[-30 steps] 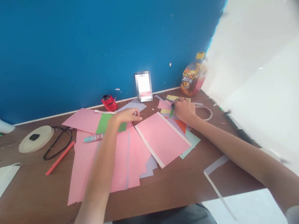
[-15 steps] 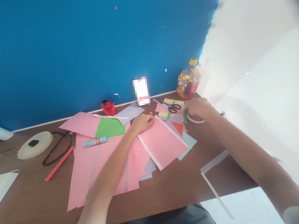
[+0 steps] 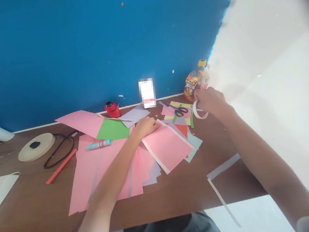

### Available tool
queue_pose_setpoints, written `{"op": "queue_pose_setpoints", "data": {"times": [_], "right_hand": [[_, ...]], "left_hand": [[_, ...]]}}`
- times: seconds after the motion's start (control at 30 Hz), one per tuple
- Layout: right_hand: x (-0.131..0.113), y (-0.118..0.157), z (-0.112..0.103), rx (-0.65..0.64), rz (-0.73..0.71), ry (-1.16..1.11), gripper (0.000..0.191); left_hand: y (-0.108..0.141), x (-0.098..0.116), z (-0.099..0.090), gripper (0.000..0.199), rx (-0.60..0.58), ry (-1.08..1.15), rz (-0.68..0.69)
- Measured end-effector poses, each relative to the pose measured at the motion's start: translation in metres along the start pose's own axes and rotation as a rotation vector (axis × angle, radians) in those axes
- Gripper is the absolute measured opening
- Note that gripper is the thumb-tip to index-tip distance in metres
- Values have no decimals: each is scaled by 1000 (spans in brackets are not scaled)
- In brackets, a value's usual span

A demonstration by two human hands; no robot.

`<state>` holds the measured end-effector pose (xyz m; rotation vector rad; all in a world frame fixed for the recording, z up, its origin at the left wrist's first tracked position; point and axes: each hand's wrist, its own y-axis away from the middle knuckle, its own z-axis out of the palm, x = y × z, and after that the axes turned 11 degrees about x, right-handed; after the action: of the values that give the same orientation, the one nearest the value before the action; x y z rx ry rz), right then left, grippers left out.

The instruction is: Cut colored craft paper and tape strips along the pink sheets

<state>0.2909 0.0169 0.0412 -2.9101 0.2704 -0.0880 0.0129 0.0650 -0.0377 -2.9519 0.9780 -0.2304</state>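
Observation:
At the right, my right hand (image 3: 211, 99) is closed on a white tape roll (image 3: 200, 111), held tilted just in front of the bottle. My left hand (image 3: 146, 127) rests at the top left corner of a pink sheet (image 3: 168, 145) with white strips along two edges; its fingers are curled, and what they grip, if anything, is hidden. Black scissors (image 3: 180, 111) lie on coloured paper pieces between the hands. Under my left forearm spread larger pink sheets (image 3: 91, 173), with a light-blue glue stick (image 3: 99, 144) on them.
A bottle (image 3: 192, 85) stands by the wall, near a red object (image 3: 112, 109) and a blurred upright white item (image 3: 147, 93). Left are a round pale disc (image 3: 37, 147), black cable, red stick (image 3: 61, 167) and pen cup (image 3: 1, 134). Paper strips (image 3: 223, 166) hang over the front edge.
My right hand has lifted the white tape roll off the table, tilting it up. My left hand has stayed at the pink sheet's corner. The view has shifted slightly.

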Motion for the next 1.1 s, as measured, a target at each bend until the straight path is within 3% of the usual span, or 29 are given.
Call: {"op": "queue_pose_setpoints", "data": {"times": [0.27,0.33,0.4,0.47,0.5,0.6,0.67,0.77,0.87,0.93,1.1], "right_hand": [[-10,-2,13,91,-77,-281,28],[-13,-3,16,111,-124,-391,28],[-15,-2,17,113,-167,-479,27],[-17,-1,15,88,-190,-516,27],[-19,0,13,73,-195,-517,26],[-22,2,10,-4,-188,-508,24],[-25,3,12,-147,-165,-551,25],[-30,3,19,-338,-139,-647,26],[-38,6,22,-308,-165,-636,25],[-43,10,20,-322,-246,-595,23],[-58,28,16,-410,-603,-534,25]], "left_hand": [[1,18,-3,40,-98,-22,-230],[2,21,-9,41,-231,132,-309],[5,24,-18,45,-447,307,-362],[8,27,-26,46,-601,354,-348],[9,29,-29,45,-613,310,-302],[12,34,-31,40,-529,145,-82],[12,37,-28,43,-496,105,26],[9,37,-23,47,-361,56,60],[6,31,-23,50,-278,14,26],[4,25,-25,55,-328,-9,1],[4,18,-29,60,-404,-55,-18]]}}
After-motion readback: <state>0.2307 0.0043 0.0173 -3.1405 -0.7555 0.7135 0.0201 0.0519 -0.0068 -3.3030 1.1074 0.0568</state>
